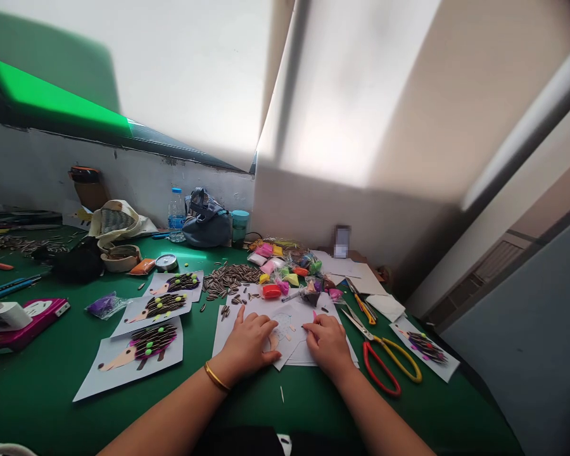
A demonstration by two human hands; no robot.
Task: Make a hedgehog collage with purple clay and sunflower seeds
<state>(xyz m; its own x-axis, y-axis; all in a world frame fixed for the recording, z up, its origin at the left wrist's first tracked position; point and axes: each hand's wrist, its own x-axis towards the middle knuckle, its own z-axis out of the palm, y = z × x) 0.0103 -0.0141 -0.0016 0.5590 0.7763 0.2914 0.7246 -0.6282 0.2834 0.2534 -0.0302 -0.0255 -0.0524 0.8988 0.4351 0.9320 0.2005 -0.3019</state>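
My left hand (pixel 251 342) lies spread and flat on white paper (pixel 223 339), its fingers apart and nothing in it. On the paper between my hands is a drawn outline (pixel 284 324) with peach-coloured pieces on it, partly under my left fingers. My right hand (pixel 329 342) rests on the right part of the paper, fingers closed round a thin pencil-like tool whose dark tip points left and whose pink end (pixel 315 313) shows above the fingers. A pile of striped seeds (pixel 228 278) lies behind my left hand.
Three hedgehog pictures (pixel 118 345) lie at the left, another (pixel 420 345) at the right. Scissors with red and yellow handles (pixel 380 361) lie open beside my right hand, near a cutter (pixel 362 303). Clay packets (pixel 275 269), a bottle (pixel 176 218) and a blue bag (pixel 208 221) stand behind.
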